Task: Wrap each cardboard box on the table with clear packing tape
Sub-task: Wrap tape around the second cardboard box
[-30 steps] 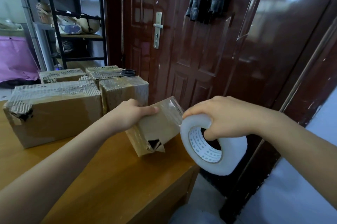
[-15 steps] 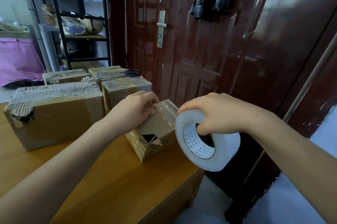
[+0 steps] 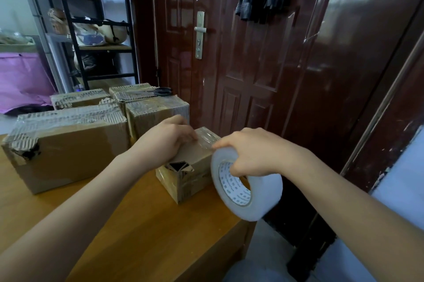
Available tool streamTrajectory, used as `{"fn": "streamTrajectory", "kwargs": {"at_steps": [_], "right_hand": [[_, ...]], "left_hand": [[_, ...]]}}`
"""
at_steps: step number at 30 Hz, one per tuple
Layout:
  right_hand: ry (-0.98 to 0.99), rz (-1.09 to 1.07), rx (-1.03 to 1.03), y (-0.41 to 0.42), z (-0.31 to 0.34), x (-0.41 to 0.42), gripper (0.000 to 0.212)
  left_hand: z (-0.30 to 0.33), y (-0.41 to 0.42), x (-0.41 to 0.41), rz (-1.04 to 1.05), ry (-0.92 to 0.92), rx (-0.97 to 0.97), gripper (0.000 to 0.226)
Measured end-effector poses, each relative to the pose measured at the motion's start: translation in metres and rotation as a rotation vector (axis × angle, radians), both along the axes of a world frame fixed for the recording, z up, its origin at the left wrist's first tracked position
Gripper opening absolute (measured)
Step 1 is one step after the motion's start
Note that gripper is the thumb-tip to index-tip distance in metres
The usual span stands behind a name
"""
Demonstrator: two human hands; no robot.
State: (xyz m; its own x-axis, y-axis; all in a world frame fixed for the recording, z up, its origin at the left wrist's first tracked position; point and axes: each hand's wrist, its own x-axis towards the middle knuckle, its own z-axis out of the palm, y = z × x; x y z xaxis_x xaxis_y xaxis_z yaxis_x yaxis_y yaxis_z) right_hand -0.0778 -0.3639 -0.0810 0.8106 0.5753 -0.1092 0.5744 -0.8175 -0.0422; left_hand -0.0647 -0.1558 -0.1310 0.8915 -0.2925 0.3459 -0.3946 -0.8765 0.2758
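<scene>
A small cardboard box (image 3: 190, 178) with a torn corner stands near the right edge of the wooden table (image 3: 137, 224). My left hand (image 3: 168, 138) presses down on its top, fingers over a strip of clear tape. My right hand (image 3: 254, 153) grips a large roll of clear packing tape (image 3: 247, 187) held just right of the box, with the tape running from the roll onto the box top. A big cardboard box (image 3: 66, 146) lies to the left, and a medium box (image 3: 156, 114) stands behind the small one.
Two more taped boxes (image 3: 78, 99) sit at the back of the table, one with black scissors (image 3: 160, 91) on top. A dark red door (image 3: 241, 52) is close behind. A black shelf rack (image 3: 91, 29) stands at the back left.
The small box has been turned down from tilted to flat on the table. My left hand shifted from its side to its top. The tape roll rose and closed in on the box.
</scene>
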Motion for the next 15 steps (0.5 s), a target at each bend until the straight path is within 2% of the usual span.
{"fn": "streamTrajectory", "kwargs": {"at_steps": [4, 7, 9, 12, 15], "right_hand": [[-0.044, 0.030, 0.006, -0.003, -0.009, -0.001, 0.065], [-0.111, 0.023, 0.225, -0.009, -0.015, -0.008, 0.064], [-0.236, 0.019, 0.344, -0.013, -0.020, -0.016, 0.058], [-0.397, 0.018, 0.443, -0.021, -0.039, -0.027, 0.049], [-0.497, 0.011, 0.474, -0.031, -0.066, -0.039, 0.058]], "left_hand": [[0.008, -0.006, -0.007, 0.026, 0.032, 0.063, 0.032], [0.018, -0.009, -0.016, 0.060, 0.187, 0.062, 0.034], [0.021, -0.014, -0.021, 0.071, 0.230, 0.145, 0.045], [0.017, -0.022, -0.025, 0.099, 0.223, 0.300, 0.066], [0.013, -0.025, -0.026, 0.098, 0.181, 0.326, 0.062]]}}
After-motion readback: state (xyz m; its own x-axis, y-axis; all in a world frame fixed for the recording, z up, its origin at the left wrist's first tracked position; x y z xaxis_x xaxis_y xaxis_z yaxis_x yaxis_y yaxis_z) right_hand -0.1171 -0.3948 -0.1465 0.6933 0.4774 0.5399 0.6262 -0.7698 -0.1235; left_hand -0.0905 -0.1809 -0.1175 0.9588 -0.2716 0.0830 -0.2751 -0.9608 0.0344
